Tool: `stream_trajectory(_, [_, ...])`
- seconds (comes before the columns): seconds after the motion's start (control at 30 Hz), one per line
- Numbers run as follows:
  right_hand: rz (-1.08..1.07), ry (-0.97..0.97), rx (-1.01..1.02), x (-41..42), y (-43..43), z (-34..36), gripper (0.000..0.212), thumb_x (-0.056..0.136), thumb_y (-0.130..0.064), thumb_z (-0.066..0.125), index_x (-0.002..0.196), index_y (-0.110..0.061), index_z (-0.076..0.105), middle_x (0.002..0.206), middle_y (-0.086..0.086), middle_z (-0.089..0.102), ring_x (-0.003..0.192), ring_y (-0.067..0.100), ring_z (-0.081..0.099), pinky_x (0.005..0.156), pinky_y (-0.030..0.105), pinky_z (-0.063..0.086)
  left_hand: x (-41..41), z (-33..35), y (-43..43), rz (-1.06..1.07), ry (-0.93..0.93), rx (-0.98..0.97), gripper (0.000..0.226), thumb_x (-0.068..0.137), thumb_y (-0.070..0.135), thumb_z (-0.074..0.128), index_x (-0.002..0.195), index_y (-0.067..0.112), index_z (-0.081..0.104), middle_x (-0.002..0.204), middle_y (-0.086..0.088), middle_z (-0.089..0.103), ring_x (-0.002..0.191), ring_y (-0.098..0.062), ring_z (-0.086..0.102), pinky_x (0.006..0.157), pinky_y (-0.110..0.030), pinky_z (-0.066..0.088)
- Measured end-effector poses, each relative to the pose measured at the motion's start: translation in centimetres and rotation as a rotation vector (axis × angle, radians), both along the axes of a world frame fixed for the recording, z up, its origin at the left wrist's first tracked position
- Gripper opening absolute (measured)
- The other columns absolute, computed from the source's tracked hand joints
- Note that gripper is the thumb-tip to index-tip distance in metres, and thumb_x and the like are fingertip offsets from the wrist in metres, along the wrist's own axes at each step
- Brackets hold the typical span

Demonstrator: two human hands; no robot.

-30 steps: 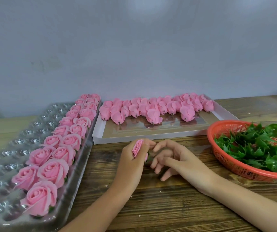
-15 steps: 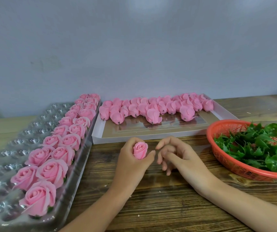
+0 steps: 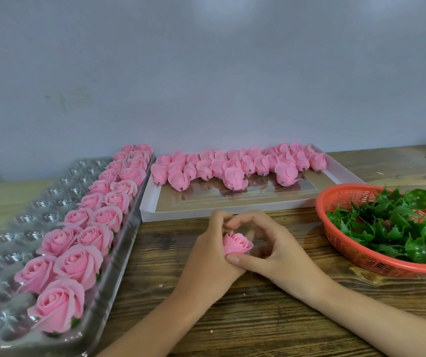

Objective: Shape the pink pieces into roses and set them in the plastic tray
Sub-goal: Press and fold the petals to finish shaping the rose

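A pink rose bud (image 3: 238, 244) sits between both hands above the wooden table. My left hand (image 3: 211, 256) grips it from the left and below. My right hand (image 3: 276, 248) curls around it from the right, thumb at its base and fingers arched over the top. Several finished pink roses (image 3: 78, 264) fill the two right-hand columns of the clear plastic tray (image 3: 13, 228) on the left. Several unshaped pink pieces (image 3: 232, 168) lie along the back of a flat white tray (image 3: 232, 211) in the middle.
A red plastic basket (image 3: 345, 246) holding green leaf calyxes (image 3: 397, 228) stands at the right. A pale wall rises just behind the trays. The wooden table (image 3: 258, 318) runs to the near edge under my forearms.
The bud in my left hand has turned from sideways to face up. My right hand has moved in from beside it and now wraps around it. The petals look more opened.
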State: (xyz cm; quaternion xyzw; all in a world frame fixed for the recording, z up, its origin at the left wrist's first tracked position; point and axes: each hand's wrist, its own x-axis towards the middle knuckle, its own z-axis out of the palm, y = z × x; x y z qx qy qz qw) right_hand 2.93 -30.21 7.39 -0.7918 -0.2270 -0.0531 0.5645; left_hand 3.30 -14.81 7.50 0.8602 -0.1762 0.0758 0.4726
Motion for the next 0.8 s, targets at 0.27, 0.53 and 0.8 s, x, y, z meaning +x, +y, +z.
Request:
stream_trajectory(0.27, [0.064, 0.008, 0.013, 0.01, 0.05, 0.22, 0.036, 0.079, -0.014, 0.082, 0.109, -0.028, 0.069, 0.102, -0.014, 0.062, 0.081, 0.01, 0.058, 0.069, 0.02, 0.044, 0.03, -0.4, 0.12, -0.01, -0.03, 0.021, 0.079, 0.075, 0.036, 0.076, 0.133, 0.044, 0.023, 0.101, 0.028, 0.052, 0.09, 0.01, 0.057, 0.069, -0.007, 0.046])
stream_trajectory(0.53, [0.08, 0.05, 0.127, 0.03, 0.02, 0.21, 0.018, 0.082, -0.013, 0.078, 0.097, -0.014, 0.068, 0.09, -0.001, 0.073, 0.082, 0.018, 0.068, 0.074, 0.035, 0.052, 0.13, -0.22, 0.01, 0.009, 0.014, -0.007, 0.063, 0.074, 0.036, 0.077, 0.122, 0.04, 0.036, 0.097, 0.013, 0.06, 0.083, 0.003, 0.061, 0.064, -0.018, 0.051])
stream_trajectory(0.8, [0.039, -0.151, 0.06, -0.64, 0.2, 0.31, 0.013, 0.086, -0.024, 0.075, 0.098, -0.025, 0.069, 0.099, -0.004, 0.065, 0.093, 0.023, 0.063, 0.071, 0.045, 0.054, 0.23, 0.12, -0.11, -0.072, 0.03, -0.075, 0.012, 0.075, 0.027, 0.077, 0.083, 0.027, 0.068, 0.078, 0.007, 0.069, 0.073, -0.007, 0.064, 0.061, -0.022, 0.052])
